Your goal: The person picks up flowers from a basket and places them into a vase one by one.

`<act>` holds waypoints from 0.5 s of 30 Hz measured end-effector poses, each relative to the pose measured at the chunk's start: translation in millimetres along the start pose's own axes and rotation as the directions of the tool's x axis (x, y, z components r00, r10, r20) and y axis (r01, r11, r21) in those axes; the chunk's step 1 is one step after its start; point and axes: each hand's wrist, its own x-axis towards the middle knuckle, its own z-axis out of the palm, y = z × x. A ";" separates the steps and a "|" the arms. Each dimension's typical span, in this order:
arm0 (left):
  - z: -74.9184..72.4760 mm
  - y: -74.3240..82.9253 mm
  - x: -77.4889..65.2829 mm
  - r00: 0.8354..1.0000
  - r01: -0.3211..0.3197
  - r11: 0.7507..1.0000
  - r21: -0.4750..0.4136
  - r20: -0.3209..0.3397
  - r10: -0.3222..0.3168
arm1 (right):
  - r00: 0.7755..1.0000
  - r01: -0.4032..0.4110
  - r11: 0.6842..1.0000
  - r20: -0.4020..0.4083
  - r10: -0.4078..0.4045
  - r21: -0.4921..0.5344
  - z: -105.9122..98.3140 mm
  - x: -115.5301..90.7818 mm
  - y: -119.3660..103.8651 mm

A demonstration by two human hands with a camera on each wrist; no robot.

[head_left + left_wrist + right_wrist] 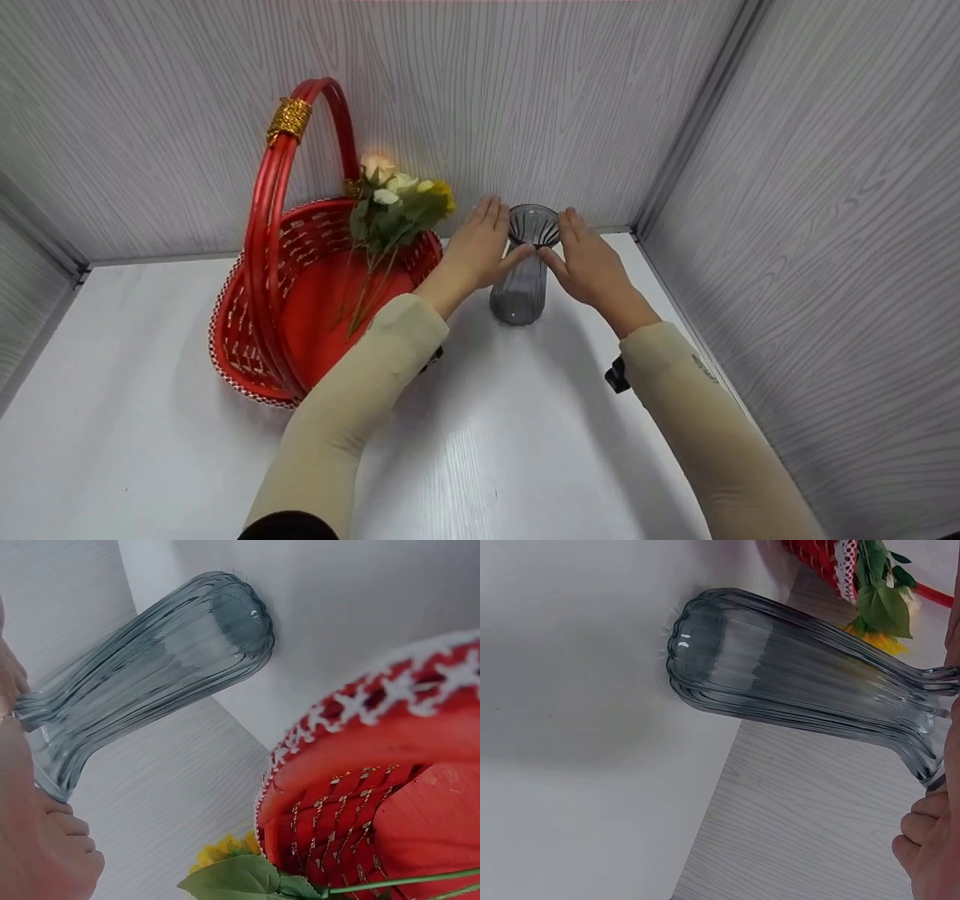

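A grey, ribbed glass vase (519, 292) with a flared rim stands upright on the white table. My left hand (478, 249) lies along the left side of its rim, fingers straight and thumb stretched across the front. On the other side, my right hand (594, 264) mirrors it, its straight fingers beside the rim. Both thumbs point inward in front of the vase's neck, their tips close together. The left wrist view shows the vase (165, 667) with its mouth between the hands, and the right wrist view shows its ribbed body (780, 667) too. Part of the rim is hidden.
Left of the vase is a red woven basket (225, 300) with a tall arched handle (262, 225) and gold wrapping. Leaning in it are flowers (401, 196), peach, white and yellow, with green leaves and long stems. Wood-grain panels (600, 97) rise behind and to the right.
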 end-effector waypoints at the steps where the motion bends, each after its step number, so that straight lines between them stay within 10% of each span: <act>1: -0.2 -0.5 -1.5 1.000 0.001 1.000 0.004 -0.003 -0.001 | 1.000 0.005 1.000 0.001 -0.005 -0.005 -0.5 -0.4 -1.6; 15: -6.6 -4.4 -23.2 0.999 0.038 0.998 0.054 -0.002 -0.038 | 0.999 0.049 0.996 0.027 -0.047 -0.081 -1.7 -3.4 -20.5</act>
